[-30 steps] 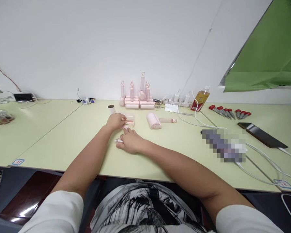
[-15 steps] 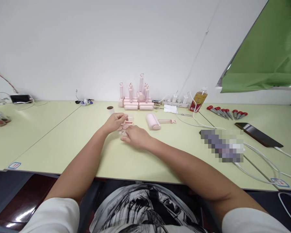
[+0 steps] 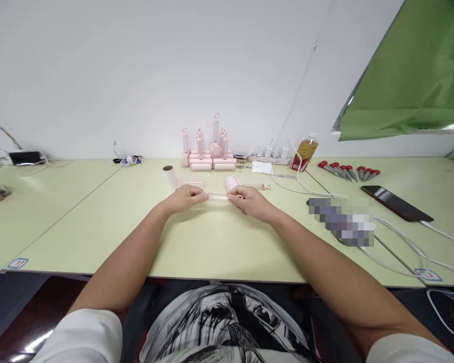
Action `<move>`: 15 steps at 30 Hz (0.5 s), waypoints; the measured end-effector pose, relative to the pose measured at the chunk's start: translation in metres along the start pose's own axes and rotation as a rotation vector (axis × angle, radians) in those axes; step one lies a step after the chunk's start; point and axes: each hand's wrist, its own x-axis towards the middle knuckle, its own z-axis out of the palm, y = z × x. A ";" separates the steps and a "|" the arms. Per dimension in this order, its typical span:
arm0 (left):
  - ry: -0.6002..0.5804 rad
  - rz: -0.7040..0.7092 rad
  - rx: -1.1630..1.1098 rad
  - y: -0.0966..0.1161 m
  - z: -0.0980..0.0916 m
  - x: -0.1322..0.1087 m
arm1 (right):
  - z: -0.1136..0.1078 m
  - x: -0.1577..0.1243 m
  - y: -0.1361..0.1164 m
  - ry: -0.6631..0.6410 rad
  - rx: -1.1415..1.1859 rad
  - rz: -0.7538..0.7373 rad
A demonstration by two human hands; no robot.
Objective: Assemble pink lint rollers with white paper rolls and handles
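My left hand (image 3: pixel 184 197) and my right hand (image 3: pixel 249 200) hover just above the pale green table (image 3: pixel 212 242), each pinching one end of a thin pale pink handle piece (image 3: pixel 217 196) held level between them. Right behind my right hand lies a pink lint roller (image 3: pixel 232 182) with its handle pointing right. A bare cardboard-cored roll (image 3: pixel 171 176) stands tilted behind my left hand, beside a clear cover piece (image 3: pixel 192 184).
Several pink roller parts (image 3: pixel 208 151) are stacked at the wall. To the right sit a power strip (image 3: pixel 270 159), an amber bottle (image 3: pixel 304 153), red-handled screwdrivers (image 3: pixel 348 171), a dark phone (image 3: pixel 396 203), white cables (image 3: pixel 397 237) and a blurred object (image 3: pixel 340 223).
Both hands rose off the table and moved apart. The right hand picked up the thin piece and now holds it stretched between both hands, further right than before.
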 end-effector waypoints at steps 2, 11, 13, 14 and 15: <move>0.047 0.038 0.200 0.004 0.006 0.000 | 0.006 0.002 0.000 0.035 0.132 0.064; 0.058 0.237 0.494 0.037 0.048 -0.002 | 0.027 0.001 -0.004 0.087 0.380 0.069; 0.072 0.231 0.468 0.035 0.051 -0.002 | 0.026 0.000 -0.004 0.073 0.386 0.081; 0.073 0.221 0.454 0.033 0.052 -0.002 | 0.026 0.000 -0.004 0.063 0.389 0.084; 0.072 0.209 0.441 0.032 0.052 -0.002 | 0.026 0.000 -0.004 0.054 0.393 0.085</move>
